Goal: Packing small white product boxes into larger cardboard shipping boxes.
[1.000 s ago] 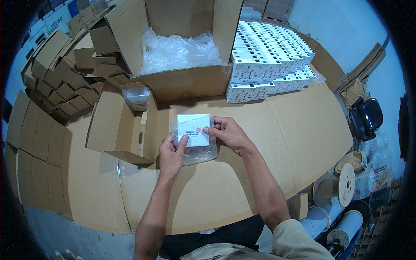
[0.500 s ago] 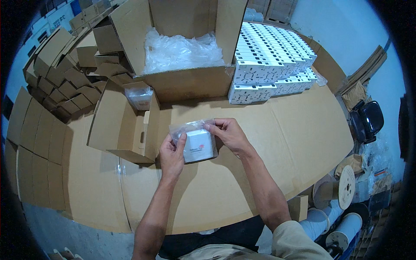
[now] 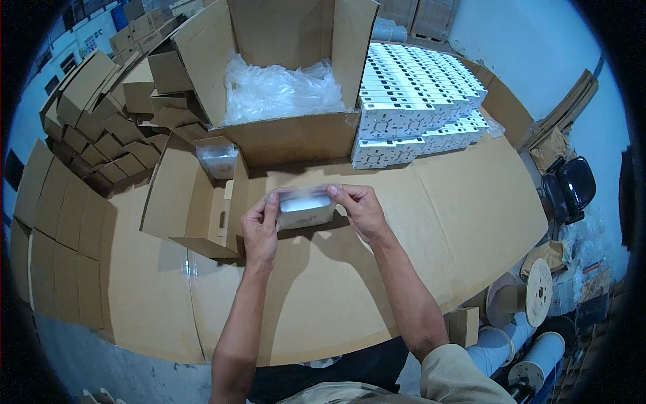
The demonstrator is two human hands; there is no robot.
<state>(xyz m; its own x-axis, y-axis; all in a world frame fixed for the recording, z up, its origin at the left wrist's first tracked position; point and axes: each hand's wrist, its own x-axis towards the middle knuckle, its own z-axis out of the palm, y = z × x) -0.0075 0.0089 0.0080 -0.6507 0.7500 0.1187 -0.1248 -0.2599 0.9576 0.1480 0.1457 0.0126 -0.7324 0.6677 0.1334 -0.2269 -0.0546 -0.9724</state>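
Note:
Between my hands is a small white box in a clear plastic bag, held above the cardboard-covered table. My left hand pinches the bag's left edge, thumb on top. At the right upper corner my right hand grips the same bag between thumb and fingers. The fingers behind the bag are partly hidden. Just left of my left hand stands an open brown carton. In its far end sits another bagged white item.
A large open carton with crumpled clear bags stands at the back. Right of it are stacked white patterned boxes. Brown cartons crowd the left side. Cable spools stand beyond the table's right edge.
The bagged white box has tilted, so its front side now faces me more and its printed top shows less. My hands keep hold of the bag, thumbs along its upper edge.

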